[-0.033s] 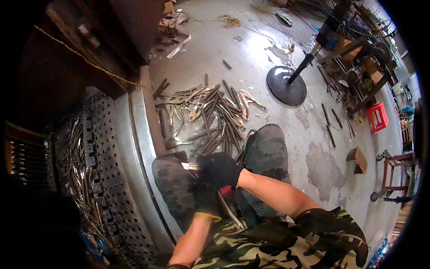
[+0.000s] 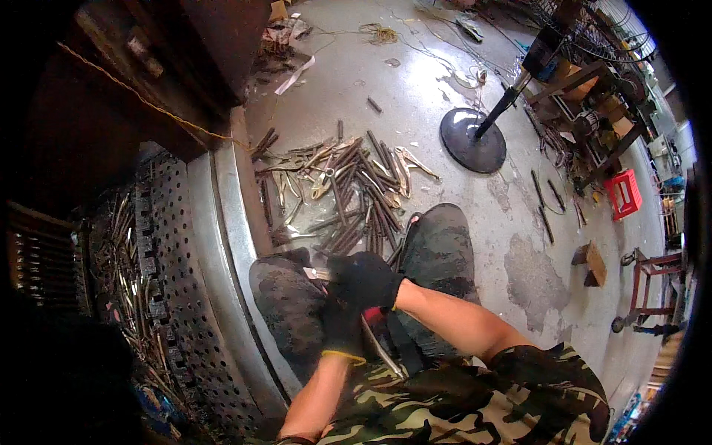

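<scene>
Both my hands wear black work gloves and meet in front of my knees. My right hand [image 2: 368, 280] is closed over the upper part of what look like metal pliers. Below it, my left hand [image 2: 340, 326] wraps round the same tool. Out of the gloves, at the lower right, comes a curved bare-metal handle of the pliers [image 2: 383, 347]. A shiny metal end shows at the upper left of the right glove. Fingers hide the middle of the tool. A red patch shows between the gloves; I cannot tell what it belongs to. Beyond my knees lies a pile of dark metal rods [image 2: 380, 211].
Several locking pliers [image 2: 405, 172] lie among the rods. At left stands a metal machine edge [image 2: 236, 200] with a perforated plate [image 2: 178, 259]. A black round fan base [image 2: 472, 141] stands ahead. Rightward are a red plastic stool [image 2: 623, 194], a wooden block [image 2: 589, 265] and a wheeled frame [image 2: 656, 285].
</scene>
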`<state>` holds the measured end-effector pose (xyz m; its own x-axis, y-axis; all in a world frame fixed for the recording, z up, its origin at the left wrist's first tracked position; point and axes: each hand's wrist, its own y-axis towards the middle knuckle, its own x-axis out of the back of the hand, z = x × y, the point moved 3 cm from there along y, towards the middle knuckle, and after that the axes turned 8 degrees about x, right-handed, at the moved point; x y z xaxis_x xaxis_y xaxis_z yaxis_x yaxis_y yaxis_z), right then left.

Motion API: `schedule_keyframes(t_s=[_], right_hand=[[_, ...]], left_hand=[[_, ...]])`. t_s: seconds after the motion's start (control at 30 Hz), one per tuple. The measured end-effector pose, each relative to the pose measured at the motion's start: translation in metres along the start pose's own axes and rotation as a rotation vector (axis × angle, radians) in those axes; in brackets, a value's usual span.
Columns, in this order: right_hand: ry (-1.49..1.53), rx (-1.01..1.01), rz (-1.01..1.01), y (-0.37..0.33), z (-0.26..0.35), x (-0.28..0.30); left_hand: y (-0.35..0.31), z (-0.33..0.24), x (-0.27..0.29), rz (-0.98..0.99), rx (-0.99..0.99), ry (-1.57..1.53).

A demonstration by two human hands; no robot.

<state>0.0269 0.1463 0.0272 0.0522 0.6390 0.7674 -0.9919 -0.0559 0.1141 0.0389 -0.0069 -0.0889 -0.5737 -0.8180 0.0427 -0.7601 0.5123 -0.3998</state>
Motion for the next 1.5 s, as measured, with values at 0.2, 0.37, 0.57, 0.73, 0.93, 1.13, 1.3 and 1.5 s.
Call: schedule_keyframes(t_s=[0.2, 0.37, 0.57, 0.73, 0.93, 1.13, 1.3, 1.5], right_hand=[[0.160, -0.089, -0.042, -0.025, -0.005, -0.004], [0.540, -0.194, -0.163, -0.028, 0.008, 0.004], [0.853, -0.421, 0.052, -0.061, -0.030, -0.038], [0.665, -0.031, 0.026, -0.058, -0.032, -0.047], [0.383, 0.085, 0.036, -0.034, -0.027, -0.027], [0.037, 0.262, 0.170, -0.019, -0.027, -0.015], [0.151, 0.249, 0.172, -0.019, -0.038, -0.023], [0.230, 0.222, 0.044, -0.023, -0.033, -0.029]], left_hand=[[-0.011, -0.021, -0.009, 0.057, -0.182, 0.315], [-0.008, -0.054, -0.006, -0.145, -0.107, 0.408], [-0.011, -0.090, 0.012, -0.425, 0.057, 0.115], [-0.003, -0.081, 0.015, -0.341, 0.099, -0.087], [-0.003, -0.088, 0.013, -0.204, 0.090, -0.212], [-0.010, -0.096, 0.015, -0.074, 0.024, -0.338], [-0.012, -0.100, 0.021, -0.085, -0.005, -0.288], [-0.008, -0.091, 0.019, -0.088, 0.075, -0.201]])
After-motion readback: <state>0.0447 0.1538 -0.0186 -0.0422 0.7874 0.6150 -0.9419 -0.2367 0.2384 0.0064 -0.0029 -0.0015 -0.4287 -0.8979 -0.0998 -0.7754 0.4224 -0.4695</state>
